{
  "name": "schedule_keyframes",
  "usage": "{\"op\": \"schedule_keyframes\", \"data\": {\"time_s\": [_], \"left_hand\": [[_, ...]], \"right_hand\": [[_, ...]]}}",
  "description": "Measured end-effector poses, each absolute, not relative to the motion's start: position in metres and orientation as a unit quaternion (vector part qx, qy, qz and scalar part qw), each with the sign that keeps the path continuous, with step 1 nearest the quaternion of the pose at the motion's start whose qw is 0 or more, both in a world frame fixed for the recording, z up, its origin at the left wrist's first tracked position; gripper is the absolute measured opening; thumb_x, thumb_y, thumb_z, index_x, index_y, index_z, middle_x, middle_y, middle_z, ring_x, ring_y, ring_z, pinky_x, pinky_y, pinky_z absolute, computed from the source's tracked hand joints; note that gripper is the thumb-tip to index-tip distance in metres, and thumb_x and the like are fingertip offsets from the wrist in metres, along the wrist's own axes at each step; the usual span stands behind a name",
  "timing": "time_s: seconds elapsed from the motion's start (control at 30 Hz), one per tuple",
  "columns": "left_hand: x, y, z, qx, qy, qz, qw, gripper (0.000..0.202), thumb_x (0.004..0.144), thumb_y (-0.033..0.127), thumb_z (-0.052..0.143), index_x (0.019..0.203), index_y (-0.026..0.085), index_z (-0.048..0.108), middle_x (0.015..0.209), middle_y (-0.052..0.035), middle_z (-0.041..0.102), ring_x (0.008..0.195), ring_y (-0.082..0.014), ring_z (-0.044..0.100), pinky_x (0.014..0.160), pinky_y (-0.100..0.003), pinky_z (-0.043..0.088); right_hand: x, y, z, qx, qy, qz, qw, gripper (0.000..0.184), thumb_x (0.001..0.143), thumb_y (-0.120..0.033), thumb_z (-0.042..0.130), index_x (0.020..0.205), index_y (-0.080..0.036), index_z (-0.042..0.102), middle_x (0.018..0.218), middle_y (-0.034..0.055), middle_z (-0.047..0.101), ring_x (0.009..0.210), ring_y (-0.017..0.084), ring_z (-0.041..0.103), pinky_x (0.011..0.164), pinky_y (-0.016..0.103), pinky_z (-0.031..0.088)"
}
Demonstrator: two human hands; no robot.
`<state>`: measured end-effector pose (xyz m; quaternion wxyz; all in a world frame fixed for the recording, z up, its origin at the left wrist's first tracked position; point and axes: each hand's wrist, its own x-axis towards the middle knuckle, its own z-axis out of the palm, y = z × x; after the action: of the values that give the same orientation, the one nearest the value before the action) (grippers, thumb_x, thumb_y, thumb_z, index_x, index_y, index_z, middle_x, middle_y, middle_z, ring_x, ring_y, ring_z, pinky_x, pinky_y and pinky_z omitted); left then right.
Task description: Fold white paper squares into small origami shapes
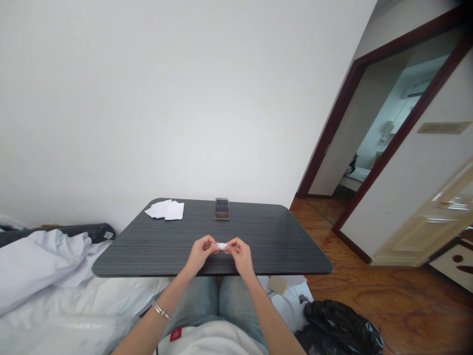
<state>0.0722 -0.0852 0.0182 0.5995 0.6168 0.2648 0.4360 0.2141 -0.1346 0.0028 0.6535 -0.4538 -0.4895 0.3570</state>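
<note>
We've got a sm. white pc., paper-like, b/w our L hand & R hand. Fingers of both hands are pinched tight on it, one hand per end; folded or crumpled, can't tell which. Ref. pt. is the phone: the pc. is on our side of it, approx. in line w/ it, above the dark desk. Can't tell if our hands touch the desktop. Left of the phone, on the same desk, there's a loose pile of white sheets, overlapping. Way left of the phone & nearer us, rumpled white cloth. Right of the phone & much nearer us, a shiny black bag, below desk level. Farther right of the phone, a dark red door frame.
</note>
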Motion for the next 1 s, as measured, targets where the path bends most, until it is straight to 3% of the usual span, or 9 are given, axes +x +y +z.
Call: {"op": "schedule_keyframes", "data": {"time_s": [0.4,1.0], "left_hand": [[0.0720,-0.0865,0.0232,0.607,0.277,0.426,0.611,0.023,0.061,0.025,0.066,0.060,0.014,0.046,0.051,0.0021,0.060,0.051,-0.0110,0.058,0.051,-0.020,0.043],[0.0726,-0.0881,0.0209,0.618,0.275,0.406,0.615,0.024,0.061,0.026,0.066,0.066,0.014,0.045,0.055,0.0015,0.060,0.050,-0.0115,0.058,0.051,-0.022,0.045]], "right_hand": [[0.2144,-0.1336,0.0027,-0.451,-0.465,0.378,0.661,0.014,0.067,-0.028,0.060,0.064,-0.016,0.055,0.057,0.0005,0.060,0.055,0.016,0.060,0.055,0.028,0.051],[0.2100,-0.1374,0.0078,-0.465,-0.507,0.371,0.624,0.018,0.063,-0.029,0.064,0.069,-0.016,0.054,0.056,0.0005,0.061,0.052,0.015,0.060,0.051,0.025,0.048]]}}
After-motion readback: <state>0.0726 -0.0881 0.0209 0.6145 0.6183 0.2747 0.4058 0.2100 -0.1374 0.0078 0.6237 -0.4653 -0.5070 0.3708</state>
